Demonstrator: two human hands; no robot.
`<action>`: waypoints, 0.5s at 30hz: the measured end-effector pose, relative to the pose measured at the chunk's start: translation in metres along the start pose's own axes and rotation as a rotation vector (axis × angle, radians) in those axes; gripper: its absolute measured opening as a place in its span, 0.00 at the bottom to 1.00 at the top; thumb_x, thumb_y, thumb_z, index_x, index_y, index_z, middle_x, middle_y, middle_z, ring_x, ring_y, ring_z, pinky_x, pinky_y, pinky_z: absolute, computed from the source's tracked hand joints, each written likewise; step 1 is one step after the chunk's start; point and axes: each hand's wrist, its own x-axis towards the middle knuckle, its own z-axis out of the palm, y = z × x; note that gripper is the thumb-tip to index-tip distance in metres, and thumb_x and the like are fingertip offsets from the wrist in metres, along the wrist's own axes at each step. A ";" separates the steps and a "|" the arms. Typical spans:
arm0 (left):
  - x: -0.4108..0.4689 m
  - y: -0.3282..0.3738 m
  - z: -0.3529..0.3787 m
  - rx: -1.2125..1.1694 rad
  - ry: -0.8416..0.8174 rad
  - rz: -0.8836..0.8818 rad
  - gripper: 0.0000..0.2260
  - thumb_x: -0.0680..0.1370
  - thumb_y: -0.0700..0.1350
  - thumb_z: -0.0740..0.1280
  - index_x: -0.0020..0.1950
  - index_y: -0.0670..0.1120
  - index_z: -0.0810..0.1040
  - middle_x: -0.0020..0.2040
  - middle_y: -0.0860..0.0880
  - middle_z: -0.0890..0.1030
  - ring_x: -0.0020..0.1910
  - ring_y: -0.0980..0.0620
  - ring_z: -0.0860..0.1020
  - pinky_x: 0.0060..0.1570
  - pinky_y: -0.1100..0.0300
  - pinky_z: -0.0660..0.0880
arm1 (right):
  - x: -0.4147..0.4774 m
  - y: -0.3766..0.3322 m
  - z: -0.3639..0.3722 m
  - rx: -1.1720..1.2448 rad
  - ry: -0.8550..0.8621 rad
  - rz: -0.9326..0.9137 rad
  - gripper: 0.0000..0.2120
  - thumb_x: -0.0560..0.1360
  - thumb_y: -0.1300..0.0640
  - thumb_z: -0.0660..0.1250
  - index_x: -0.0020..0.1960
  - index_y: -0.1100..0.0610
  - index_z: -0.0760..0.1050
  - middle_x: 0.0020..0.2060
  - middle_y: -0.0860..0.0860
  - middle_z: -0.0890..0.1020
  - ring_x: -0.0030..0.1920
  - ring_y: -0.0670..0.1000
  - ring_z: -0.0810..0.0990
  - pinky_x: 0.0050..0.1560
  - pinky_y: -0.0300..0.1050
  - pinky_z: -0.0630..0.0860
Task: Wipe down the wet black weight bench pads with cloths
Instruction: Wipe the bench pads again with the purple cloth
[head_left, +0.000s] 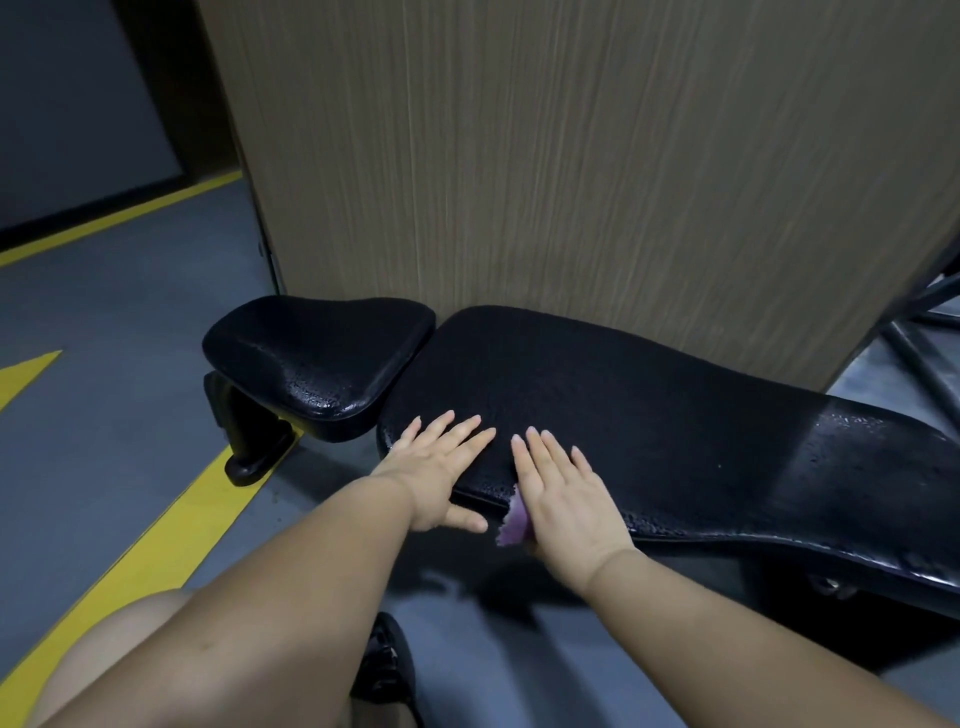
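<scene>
Left hand (434, 470): palm down on long pad (649, 415), near edge; fingers spread, empty.
Right hand (563, 496): flat, fingers together, pressing purple cloth (511, 525) at pad's edge.
Seat pad (317, 353): left, beaded wet.

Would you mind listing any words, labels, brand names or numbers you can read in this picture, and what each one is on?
None: no readable text anywhere.
The long pad, the small seat pad, the purple cloth and the wooden panel are unmarked.
The yellow lines on the floor are plain stripes.
</scene>
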 end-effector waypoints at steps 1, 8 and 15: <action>0.000 0.001 0.000 -0.008 0.002 -0.007 0.45 0.74 0.69 0.62 0.78 0.58 0.35 0.78 0.57 0.35 0.77 0.52 0.33 0.75 0.47 0.35 | -0.003 0.006 0.004 0.018 0.025 -0.001 0.51 0.56 0.45 0.80 0.72 0.64 0.66 0.68 0.60 0.72 0.68 0.58 0.72 0.63 0.57 0.72; -0.001 0.001 -0.001 -0.047 0.020 -0.020 0.41 0.76 0.67 0.60 0.78 0.58 0.37 0.79 0.58 0.37 0.77 0.52 0.34 0.75 0.48 0.35 | -0.042 0.066 0.006 -0.002 -0.004 0.023 0.53 0.49 0.36 0.78 0.69 0.58 0.71 0.65 0.56 0.76 0.64 0.56 0.76 0.63 0.52 0.73; -0.001 0.000 -0.001 -0.065 0.017 -0.025 0.41 0.76 0.67 0.61 0.78 0.59 0.38 0.79 0.58 0.37 0.77 0.52 0.34 0.75 0.48 0.35 | -0.055 0.087 -0.005 0.045 -0.182 0.127 0.64 0.51 0.13 0.46 0.78 0.47 0.49 0.78 0.50 0.49 0.78 0.54 0.47 0.74 0.56 0.40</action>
